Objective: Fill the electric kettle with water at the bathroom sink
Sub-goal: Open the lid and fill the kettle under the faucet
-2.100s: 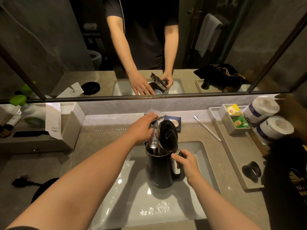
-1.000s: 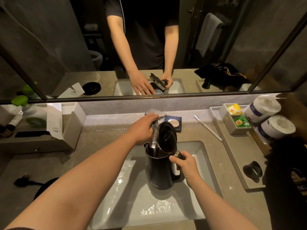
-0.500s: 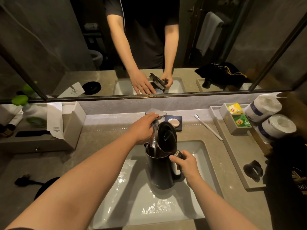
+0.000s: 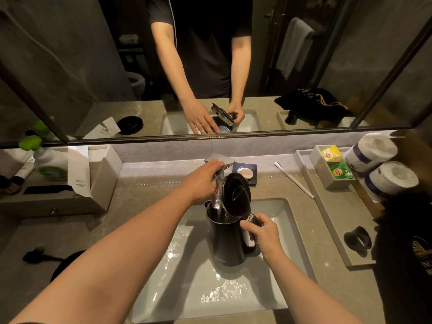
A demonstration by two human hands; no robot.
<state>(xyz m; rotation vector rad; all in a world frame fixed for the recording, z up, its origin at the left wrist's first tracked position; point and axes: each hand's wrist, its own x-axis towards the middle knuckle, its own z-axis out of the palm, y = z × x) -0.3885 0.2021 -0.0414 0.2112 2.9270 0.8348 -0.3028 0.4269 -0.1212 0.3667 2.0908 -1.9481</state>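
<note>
A black electric kettle [image 4: 225,242] stands upright in the white sink basin [image 4: 187,288], its lid [image 4: 236,195] flipped up. My right hand [image 4: 263,233] grips the kettle's handle. My left hand [image 4: 202,181] rests on the chrome tap handle [image 4: 221,160], fingers over its top. A stream of water [image 4: 217,199] falls from the spout into the kettle's open mouth. The spout itself is mostly hidden behind my left hand and the lid.
The kettle's black base [image 4: 63,265] and plug [image 4: 35,256] lie on the counter at left. A soap dish [image 4: 245,173] and toothbrush [image 4: 294,181] sit behind the sink. At right, a tray [image 4: 336,235] holds tea bags [image 4: 336,170]; toilet rolls [image 4: 392,180] stand beside it. The mirror [image 4: 210,66] lies ahead.
Both hands and the kettle hold almost the same position. Water keeps running into the kettle and ripples spread on the basin floor.
</note>
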